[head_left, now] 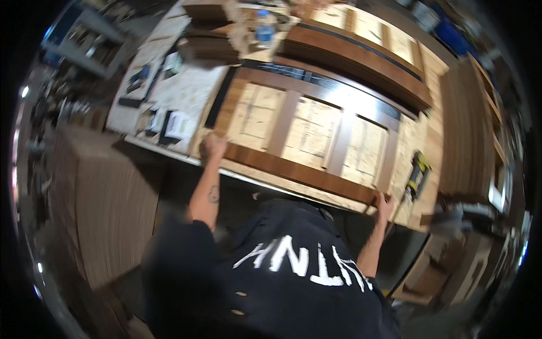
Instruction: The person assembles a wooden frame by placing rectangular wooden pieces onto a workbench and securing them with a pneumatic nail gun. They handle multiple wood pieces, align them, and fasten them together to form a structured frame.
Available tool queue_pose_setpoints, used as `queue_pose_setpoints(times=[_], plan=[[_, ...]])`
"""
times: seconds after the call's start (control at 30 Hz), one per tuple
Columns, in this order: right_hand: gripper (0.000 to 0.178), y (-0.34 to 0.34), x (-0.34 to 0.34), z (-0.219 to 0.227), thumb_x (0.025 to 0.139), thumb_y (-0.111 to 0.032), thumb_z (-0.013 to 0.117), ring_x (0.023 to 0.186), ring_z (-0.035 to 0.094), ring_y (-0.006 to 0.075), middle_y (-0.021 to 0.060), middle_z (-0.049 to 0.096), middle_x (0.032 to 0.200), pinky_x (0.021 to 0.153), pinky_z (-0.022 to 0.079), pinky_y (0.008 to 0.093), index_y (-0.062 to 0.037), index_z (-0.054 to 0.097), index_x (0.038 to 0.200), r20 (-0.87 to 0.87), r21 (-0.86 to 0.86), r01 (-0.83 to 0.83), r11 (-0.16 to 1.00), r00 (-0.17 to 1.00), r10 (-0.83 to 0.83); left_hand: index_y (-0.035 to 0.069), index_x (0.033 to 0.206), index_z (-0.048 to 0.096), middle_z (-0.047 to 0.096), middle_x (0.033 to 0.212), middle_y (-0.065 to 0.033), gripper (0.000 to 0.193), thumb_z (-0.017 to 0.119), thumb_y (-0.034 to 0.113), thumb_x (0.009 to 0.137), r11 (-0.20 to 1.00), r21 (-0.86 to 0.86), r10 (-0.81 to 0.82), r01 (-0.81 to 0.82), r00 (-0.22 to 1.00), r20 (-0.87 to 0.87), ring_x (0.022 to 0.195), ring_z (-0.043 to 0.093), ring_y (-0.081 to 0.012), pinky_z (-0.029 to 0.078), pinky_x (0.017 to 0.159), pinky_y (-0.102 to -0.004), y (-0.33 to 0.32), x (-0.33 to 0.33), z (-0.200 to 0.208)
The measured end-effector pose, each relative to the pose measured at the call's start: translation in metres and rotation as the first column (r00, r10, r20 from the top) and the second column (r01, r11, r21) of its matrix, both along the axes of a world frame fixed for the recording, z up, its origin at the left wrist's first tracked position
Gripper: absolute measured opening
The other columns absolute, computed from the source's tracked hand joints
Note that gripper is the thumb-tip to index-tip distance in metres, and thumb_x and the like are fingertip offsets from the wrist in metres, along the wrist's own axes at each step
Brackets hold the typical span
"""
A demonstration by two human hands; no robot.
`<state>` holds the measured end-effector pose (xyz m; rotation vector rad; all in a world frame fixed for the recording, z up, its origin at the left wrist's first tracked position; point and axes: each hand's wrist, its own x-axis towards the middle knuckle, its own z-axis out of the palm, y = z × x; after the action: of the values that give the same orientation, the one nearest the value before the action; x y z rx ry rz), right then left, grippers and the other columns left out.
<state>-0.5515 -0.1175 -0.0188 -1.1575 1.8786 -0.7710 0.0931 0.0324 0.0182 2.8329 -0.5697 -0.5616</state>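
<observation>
A brown wooden frame (302, 171) with three openings lies flat on the workbench, and the bench's pale, marked surface shows through the openings. At the frame's near left corner, my left hand (214, 146) is closed on the edge. My right hand (384, 207) grips the near right corner, its fingers bent over the rail. A black strip (222, 97) lies along the frame's left side. Light glares off the far rail, where a dark band runs along the wood.
Behind the frame sits a stack of brown boards (355, 61). A clear bottle (263, 34) stands at the back. On the right rests a yellow-green and black hand tool (418, 175). Tall stacks of panels flank the bench on the left (113, 209) and right (464, 130).
</observation>
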Motion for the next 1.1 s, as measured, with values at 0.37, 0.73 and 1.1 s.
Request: queue_pose_setpoints(times=[0.37, 0.73, 1.1], plan=[[0.071, -0.012, -0.045, -0.025, 0.090, -0.008, 0.064, 0.137, 0.053, 0.0285, 0.0229, 0.053, 0.149, 0.111, 0.044, 0.0339, 0.0060, 0.034, 0.154, 0.224, -0.007, -0.016, 1.000, 0.975, 0.017, -0.009, 0.138, 0.051, 0.051, 0.138, -0.0293, 0.065, 0.069, 0.034, 0.093, 0.751, -0.430, -0.365, 0.501, 0.858, 0.362, 0.129, 0.048, -0.0444, 0.038, 0.110, -0.0508, -0.038, -0.158, -0.019], [0.070, -0.011, -0.054, -0.023, 0.091, 0.003, 0.059, 0.135, 0.053, 0.0228, 0.0181, 0.052, 0.152, 0.107, 0.045, 0.0313, 0.0050, 0.032, 0.155, 0.400, 0.053, -0.196, 0.979, 0.903, 0.159, -0.001, 0.145, 0.048, 0.043, 0.146, -0.0258, 0.074, 0.079, 0.027, 0.084, 0.160, -0.427, -0.957, 0.890, 0.246, 0.153, 0.134, 0.041, -0.0445, 0.033, 0.113, -0.0571, -0.109, -0.446, -0.003], [0.070, -0.024, -0.083, 0.007, 0.091, 0.000, 0.056, 0.141, 0.049, 0.0273, 0.0181, 0.048, 0.156, 0.115, 0.039, 0.0354, 0.0014, 0.031, 0.157, 0.526, 0.102, -0.450, 0.887, 0.781, 0.336, 0.002, 0.143, 0.051, 0.045, 0.141, -0.0223, 0.079, 0.083, 0.037, 0.080, 0.234, -0.267, -0.937, 0.935, 0.290, 0.193, 0.133, 0.042, -0.0399, 0.030, 0.113, -0.0571, -0.126, -0.498, -0.021]])
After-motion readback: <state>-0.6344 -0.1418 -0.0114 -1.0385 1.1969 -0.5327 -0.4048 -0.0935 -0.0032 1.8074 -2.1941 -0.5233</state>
